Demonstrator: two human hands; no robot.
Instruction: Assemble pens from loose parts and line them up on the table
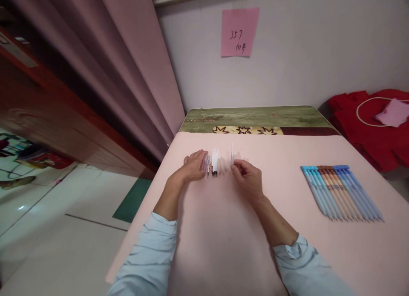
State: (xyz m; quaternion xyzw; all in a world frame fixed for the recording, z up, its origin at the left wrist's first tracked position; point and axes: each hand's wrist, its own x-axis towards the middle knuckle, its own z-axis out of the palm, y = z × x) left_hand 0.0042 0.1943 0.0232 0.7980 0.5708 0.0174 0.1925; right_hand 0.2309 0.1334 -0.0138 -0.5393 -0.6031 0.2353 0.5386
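Observation:
My left hand rests on the pink table cover, fingers closed round a small bundle of pen parts at its tips. Right beside it lie a few white pen refills, side by side. My right hand is curled in a pinch and holds one thin white refill upright by its lower end. Both hands are close together near the far middle of the table.
A neat row of several blue and brown pens lies at the right of the table. Beyond the cover is a green patterned surface. Red cloth lies at the far right, pink curtains hang at the left, and a pink note sticks on the wall.

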